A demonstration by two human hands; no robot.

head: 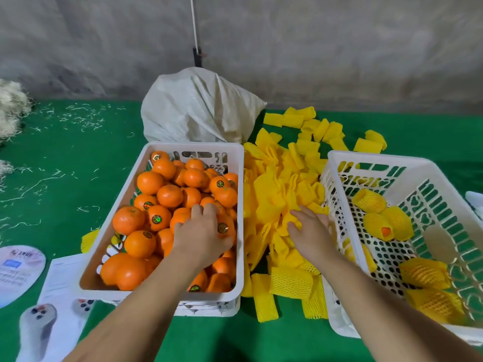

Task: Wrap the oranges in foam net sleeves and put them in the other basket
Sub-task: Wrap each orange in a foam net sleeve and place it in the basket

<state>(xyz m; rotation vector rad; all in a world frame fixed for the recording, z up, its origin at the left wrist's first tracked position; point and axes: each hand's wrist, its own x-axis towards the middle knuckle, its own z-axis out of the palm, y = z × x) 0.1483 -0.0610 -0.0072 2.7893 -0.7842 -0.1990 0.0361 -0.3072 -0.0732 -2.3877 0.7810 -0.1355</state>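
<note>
Altogether two baskets (194, 148) (371, 158), five wrapped oranges (369, 201), two hands (201, 231) (312, 231).

The pile of yellow foam sleeves (285, 194) filled the gap between the orange basket (167, 292) and the other basket (337, 199), touching both. A white sack (198, 108) blocked the far side. Bare green table (65, 163) lay open to the left.

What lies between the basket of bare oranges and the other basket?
In the head view, a heap of yellow foam net sleeves fills the gap between the left basket and right basket; the right hand rests on it.
</note>
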